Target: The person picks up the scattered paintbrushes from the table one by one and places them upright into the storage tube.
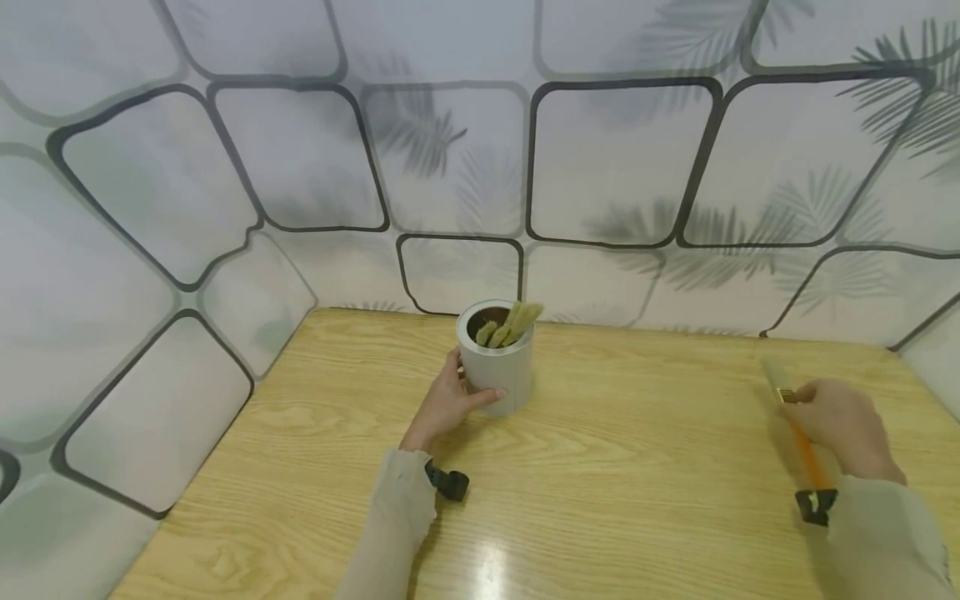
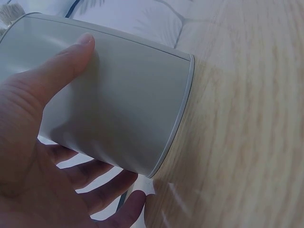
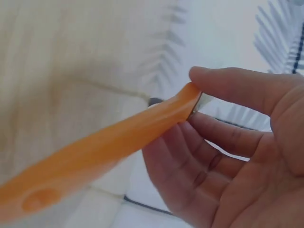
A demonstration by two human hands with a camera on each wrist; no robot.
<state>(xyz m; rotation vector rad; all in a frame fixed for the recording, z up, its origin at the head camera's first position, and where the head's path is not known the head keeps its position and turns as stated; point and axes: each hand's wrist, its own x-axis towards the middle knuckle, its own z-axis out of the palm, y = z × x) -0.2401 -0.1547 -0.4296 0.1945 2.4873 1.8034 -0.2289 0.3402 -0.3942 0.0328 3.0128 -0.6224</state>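
Note:
A pale grey-white can [image 1: 497, 371] stands on the wooden table, with several pale yellowish, bristly tips [image 1: 510, 325] poking out of its mouth. My left hand [image 1: 447, 404] holds its near left side. In the left wrist view, the thumb [image 2: 66, 66] lies along the can's wall [image 2: 123, 90] and the other fingers reach around below. Far to the right, my right hand [image 1: 840, 417] pinches a paintbrush [image 1: 808, 458] by its metal collar, bristles pointing away. Its orange handle [image 3: 109, 135] slants back beneath the wrist, thumb and forefinger gripping the end near the collar.
The light wood-grain table [image 1: 622, 483] runs back to a wall [image 1: 450, 192] covered in dark rounded outlines and leaf prints. A similar patterned wall [image 1: 120, 275] borders the left side. Each wrist wears a small black camera [image 1: 448, 483].

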